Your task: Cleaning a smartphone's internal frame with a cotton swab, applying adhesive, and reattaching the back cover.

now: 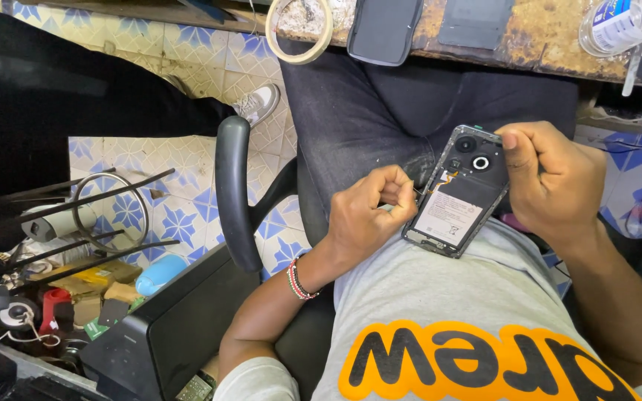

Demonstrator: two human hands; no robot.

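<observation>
An opened smartphone, its back cover off, lies tilted on the person's lap against the grey shirt, just right of the frame's centre; its dark frame is a rounded rectangle, with glossy round camera lenses at its 12 o'clock end and a flat white-labelled battery filling the lower half. The right hand grips the phone's upper right edge, fingers curled shut around it with the thumb pressed near the lenses. The left hand, at the phone's 9 o'clock, has its fingers pinched narrow against the phone's left edge; whether something thin sits between them I cannot tell. A red-and-white beaded bracelet circles that wrist. At 12 o'clock runs a worn, rust-mottled surface carrying a ring of pale masking tape, a dark rounded phone cover, a flat grey rectangular panel and a clear plastic bottle. The black padded chair armrest curves at 9 o'clock, hemming the left elbow; past it lie blue-patterned floor tiles and a clutter of metal rods and parts. Open room lies mainly between lap and surface edge.
</observation>
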